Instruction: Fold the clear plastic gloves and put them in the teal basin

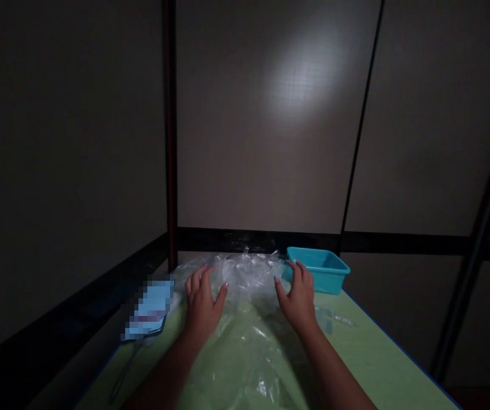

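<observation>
Clear plastic film or bags [248, 273] lie crumpled across the table, heaped toward its far end and spread thin toward me. My left hand [204, 296] is over the left part of the plastic, fingers apart and slightly curled. Opposite it, my right hand [298, 290] is over the right part, thumb and fingers spread. Neither hand grips anything that I can see; whether the fingertips touch the plastic I cannot tell. A turquoise plastic basin [328, 282] stands just beyond my right hand.
The light green table [381, 353] has a blue edge. At its left edge is a phone-like device [151, 307] with a blurred screen and a cord. Right of my right wrist lies a small clear plastic piece [342, 320]. Dark panelled walls [262, 171] stand behind the table.
</observation>
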Available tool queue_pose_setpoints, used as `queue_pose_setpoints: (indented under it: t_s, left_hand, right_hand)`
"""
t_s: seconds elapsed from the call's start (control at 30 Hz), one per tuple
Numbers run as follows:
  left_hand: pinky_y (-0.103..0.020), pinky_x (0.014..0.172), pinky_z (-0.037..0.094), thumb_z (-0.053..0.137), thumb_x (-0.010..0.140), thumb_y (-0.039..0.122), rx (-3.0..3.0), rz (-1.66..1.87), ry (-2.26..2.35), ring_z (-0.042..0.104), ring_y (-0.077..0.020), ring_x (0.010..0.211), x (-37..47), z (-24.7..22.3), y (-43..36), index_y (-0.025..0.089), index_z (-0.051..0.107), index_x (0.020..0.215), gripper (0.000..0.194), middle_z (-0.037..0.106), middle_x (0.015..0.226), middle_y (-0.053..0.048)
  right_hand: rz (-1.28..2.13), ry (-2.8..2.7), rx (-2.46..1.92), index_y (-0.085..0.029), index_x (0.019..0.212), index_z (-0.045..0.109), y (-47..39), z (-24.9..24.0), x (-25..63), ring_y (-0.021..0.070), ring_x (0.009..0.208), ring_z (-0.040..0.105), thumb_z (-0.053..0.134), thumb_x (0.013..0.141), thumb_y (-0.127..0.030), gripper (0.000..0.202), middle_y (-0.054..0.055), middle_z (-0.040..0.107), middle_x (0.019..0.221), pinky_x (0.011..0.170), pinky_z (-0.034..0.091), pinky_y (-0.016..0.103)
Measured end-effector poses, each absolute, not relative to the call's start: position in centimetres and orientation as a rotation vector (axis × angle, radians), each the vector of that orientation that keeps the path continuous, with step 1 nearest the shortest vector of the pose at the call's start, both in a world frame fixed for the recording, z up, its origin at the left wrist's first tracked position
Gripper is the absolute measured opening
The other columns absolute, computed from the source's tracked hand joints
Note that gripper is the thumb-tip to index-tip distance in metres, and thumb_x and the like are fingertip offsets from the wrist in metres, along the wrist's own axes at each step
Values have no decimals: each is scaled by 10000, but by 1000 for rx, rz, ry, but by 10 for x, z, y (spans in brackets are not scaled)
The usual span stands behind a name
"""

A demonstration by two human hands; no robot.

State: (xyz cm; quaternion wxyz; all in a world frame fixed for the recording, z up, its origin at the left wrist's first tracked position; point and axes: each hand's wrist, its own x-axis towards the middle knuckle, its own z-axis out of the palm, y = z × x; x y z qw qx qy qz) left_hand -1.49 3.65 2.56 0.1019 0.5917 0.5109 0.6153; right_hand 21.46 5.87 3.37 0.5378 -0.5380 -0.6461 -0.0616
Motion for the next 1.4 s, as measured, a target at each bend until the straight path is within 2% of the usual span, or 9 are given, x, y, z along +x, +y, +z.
queue_pose_setpoints:
  t_s: [0.17,0.37,0.53,0.7,0.9,1.03,1.13,1.23,1.4]
  left_hand:
    - [-463,1045,173,611,723,310,2293,1759,1803,159,-315,1304,-13,37,23,232,401,1294,614,220,1438,-75]
    - [-546,1027,55,743,561,350,2429,904,1844,1,-365,1333,-13,13,28,330,503,1235,716,172,1474,-45]
    - [-586,990,73,719,571,413,2387,654,2010,-145,-349,1318,-14,5,30,334,253,1375,933,-38,1490,-68]
    - [-558,1007,85,594,731,431,2404,988,2131,-114,-333,1329,-10,18,27,282,159,1408,818,-92,1485,-77]
    - [-473,1054,102,341,901,345,2230,1595,2182,30,-217,1357,-17,33,31,184,-90,1414,690,116,1479,-118]
    - [-533,1026,121,369,884,347,2304,1201,2225,6,-254,1355,-18,19,37,226,148,1416,589,145,1477,-87]
    - [-634,974,38,479,813,385,2380,747,2239,-50,-313,1343,-17,4,38,299,357,1340,547,189,1467,-66]
    - [-675,933,20,516,774,412,2345,536,2250,-51,-345,1336,-21,-7,40,323,334,1346,607,176,1468,-88]
    - [-671,928,56,511,769,431,2259,557,2319,-48,-346,1336,-27,-9,43,311,233,1384,686,143,1471,-133]
  right_hand:
    - [-372,-1631,-1256,-266,1337,322,46,48,210,300,1315,148,524,768,-398,618,77,148,1461,1019,148,515]
    - [150,-2388,-1301,-369,1244,466,42,26,200,327,1339,8,742,552,-445,749,46,139,1479,1016,73,558]
    - [198,-2424,-1336,-365,1271,426,49,14,201,310,1338,-70,755,528,-475,820,63,55,1490,1001,6,583]
    - [-68,-2117,-1456,-306,1375,246,54,25,207,287,1346,-18,685,655,-392,847,84,11,1489,1012,6,578]
    - [-316,-1547,-1279,-195,1412,-82,52,45,218,213,1349,83,375,867,-320,721,91,75,1484,1058,128,462]
    - [-270,-1566,-1363,-177,1417,-44,59,39,226,201,1347,103,372,854,-280,708,84,80,1484,1051,183,431]
    - [-154,-1801,-1573,-213,1413,138,65,25,226,224,1350,75,435,822,-276,664,70,76,1486,1032,189,471]
    - [-44,-2037,-1744,-234,1370,283,67,14,224,247,1351,40,491,797,-307,614,78,103,1482,1015,142,539]
    - [-76,-2033,-1783,-233,1361,297,69,9,224,229,1352,36,486,802,-303,594,83,94,1482,1010,110,553]
